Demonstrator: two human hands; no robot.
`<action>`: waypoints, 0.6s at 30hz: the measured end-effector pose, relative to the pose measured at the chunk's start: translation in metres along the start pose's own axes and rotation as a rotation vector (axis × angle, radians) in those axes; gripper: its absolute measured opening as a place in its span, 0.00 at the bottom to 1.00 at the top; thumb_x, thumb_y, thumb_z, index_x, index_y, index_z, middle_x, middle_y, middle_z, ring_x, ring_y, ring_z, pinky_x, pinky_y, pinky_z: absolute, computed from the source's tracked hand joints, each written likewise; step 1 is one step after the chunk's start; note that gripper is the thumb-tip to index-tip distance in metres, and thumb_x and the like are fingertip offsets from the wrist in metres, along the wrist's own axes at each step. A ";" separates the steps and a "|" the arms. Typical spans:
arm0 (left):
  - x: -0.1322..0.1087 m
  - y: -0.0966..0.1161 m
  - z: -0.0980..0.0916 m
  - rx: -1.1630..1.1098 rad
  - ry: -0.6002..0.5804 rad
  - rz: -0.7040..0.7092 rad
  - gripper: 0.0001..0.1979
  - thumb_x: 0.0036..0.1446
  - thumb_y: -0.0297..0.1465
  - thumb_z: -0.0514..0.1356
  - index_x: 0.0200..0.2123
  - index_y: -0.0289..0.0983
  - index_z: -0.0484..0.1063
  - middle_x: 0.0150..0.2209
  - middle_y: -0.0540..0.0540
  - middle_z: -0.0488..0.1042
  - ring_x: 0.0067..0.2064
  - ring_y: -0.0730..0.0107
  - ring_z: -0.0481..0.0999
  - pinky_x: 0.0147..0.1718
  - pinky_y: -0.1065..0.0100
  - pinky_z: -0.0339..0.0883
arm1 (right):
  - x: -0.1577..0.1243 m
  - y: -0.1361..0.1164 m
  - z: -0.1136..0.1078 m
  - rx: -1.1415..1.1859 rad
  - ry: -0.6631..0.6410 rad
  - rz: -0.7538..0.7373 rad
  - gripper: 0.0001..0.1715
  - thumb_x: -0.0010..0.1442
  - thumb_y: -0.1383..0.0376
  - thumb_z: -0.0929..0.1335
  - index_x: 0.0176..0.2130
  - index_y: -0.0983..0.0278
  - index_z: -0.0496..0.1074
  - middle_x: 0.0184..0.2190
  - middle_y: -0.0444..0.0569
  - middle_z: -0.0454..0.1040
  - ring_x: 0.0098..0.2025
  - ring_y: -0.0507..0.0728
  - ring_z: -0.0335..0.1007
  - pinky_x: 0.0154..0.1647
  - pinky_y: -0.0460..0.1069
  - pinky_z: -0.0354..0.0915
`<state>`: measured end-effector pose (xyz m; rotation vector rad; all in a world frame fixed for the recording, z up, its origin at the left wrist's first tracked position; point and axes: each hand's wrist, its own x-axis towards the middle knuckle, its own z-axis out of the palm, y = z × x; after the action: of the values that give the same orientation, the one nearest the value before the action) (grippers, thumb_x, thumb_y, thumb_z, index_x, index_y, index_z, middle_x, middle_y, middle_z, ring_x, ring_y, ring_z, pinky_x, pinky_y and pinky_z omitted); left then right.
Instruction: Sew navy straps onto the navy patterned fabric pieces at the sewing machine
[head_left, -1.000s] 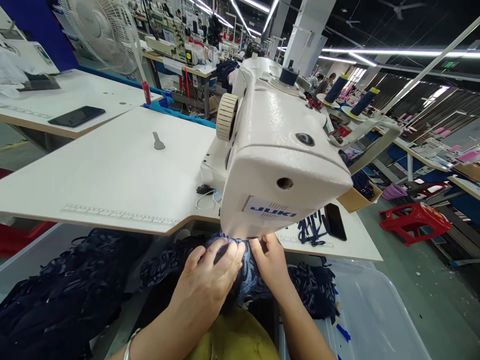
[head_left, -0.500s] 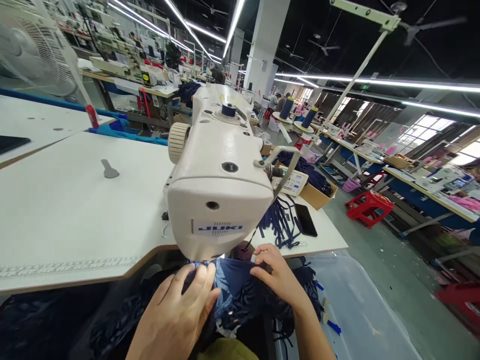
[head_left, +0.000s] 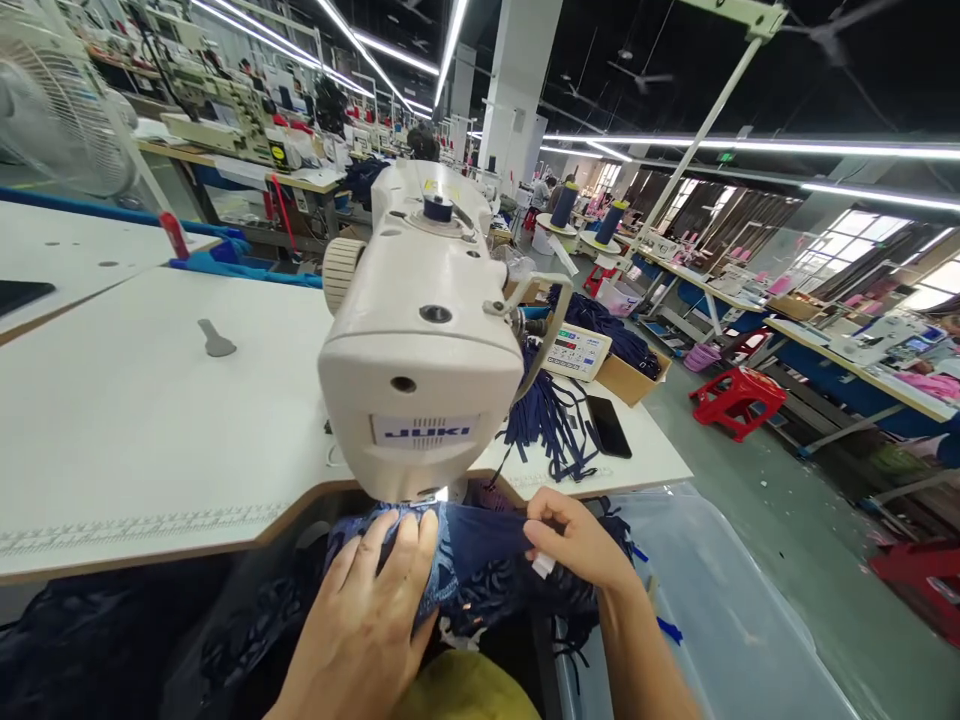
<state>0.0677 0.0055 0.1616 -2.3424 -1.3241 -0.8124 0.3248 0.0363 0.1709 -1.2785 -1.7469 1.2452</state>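
A white JUKI sewing machine stands in front of me, its head hiding most of the needle area. A navy garment with a lighter blue lace part runs under its near end. My left hand lies on the lace just left of the lit sewing spot, fingers stretched out and slightly apart. To the right, my right hand pinches the edge of the plain navy fabric between thumb and fingers and draws it taut. A small white label shows below those fingertips.
On the white tabletop lies a grey metal piece. Navy straps, a black phone and a control panel are at right. A cardboard box holds dark fabric. A translucent bin sits below the table edge.
My right hand has moved slightly right and closed on the navy fabric, stretching it; the white label now shows. The left hand stays on the lace, its fingers flatter. The view has shifted slightly.
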 end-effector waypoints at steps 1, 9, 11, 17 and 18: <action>-0.003 -0.002 -0.001 -0.020 -0.003 -0.020 0.20 0.62 0.31 0.46 0.51 0.32 0.70 0.47 0.39 0.75 0.51 0.52 0.70 0.49 0.55 0.59 | 0.001 -0.002 0.000 0.081 -0.040 0.009 0.07 0.61 0.64 0.64 0.31 0.61 0.62 0.25 0.39 0.64 0.26 0.50 0.63 0.31 0.46 0.60; -0.026 -0.036 -0.003 0.048 0.067 0.029 0.21 0.62 0.21 0.50 0.58 0.32 0.63 0.51 0.38 0.73 0.53 0.58 0.70 0.54 0.59 0.58 | 0.035 -0.037 0.045 0.089 -0.159 0.010 0.04 0.59 0.63 0.66 0.34 0.62 0.66 0.27 0.39 0.64 0.28 0.49 0.57 0.29 0.45 0.55; -0.023 -0.037 0.000 -0.021 0.024 0.184 0.23 0.63 0.20 0.47 0.60 0.35 0.61 0.53 0.44 0.73 0.56 0.65 0.69 0.58 0.64 0.54 | 0.044 -0.038 0.057 0.089 -0.087 0.001 0.05 0.59 0.63 0.67 0.35 0.61 0.65 0.27 0.39 0.64 0.29 0.49 0.58 0.31 0.45 0.55; -0.021 -0.031 0.008 -0.164 -0.024 0.105 0.22 0.67 0.24 0.44 0.61 0.43 0.61 0.56 0.51 0.72 0.59 0.71 0.66 0.62 0.65 0.47 | 0.047 -0.021 0.064 0.264 0.015 0.007 0.13 0.60 0.61 0.67 0.41 0.59 0.59 0.24 0.36 0.63 0.26 0.50 0.59 0.29 0.45 0.56; -0.023 -0.030 0.008 -0.187 -0.027 0.077 0.22 0.68 0.25 0.44 0.61 0.45 0.62 0.57 0.51 0.71 0.59 0.71 0.66 0.62 0.65 0.46 | 0.044 -0.019 0.065 0.227 0.059 -0.021 0.12 0.60 0.62 0.67 0.41 0.59 0.60 0.25 0.37 0.64 0.27 0.50 0.60 0.31 0.46 0.57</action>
<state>0.0354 0.0104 0.1411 -2.5385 -1.2071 -0.9195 0.2465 0.0558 0.1636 -1.1504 -1.5250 1.3373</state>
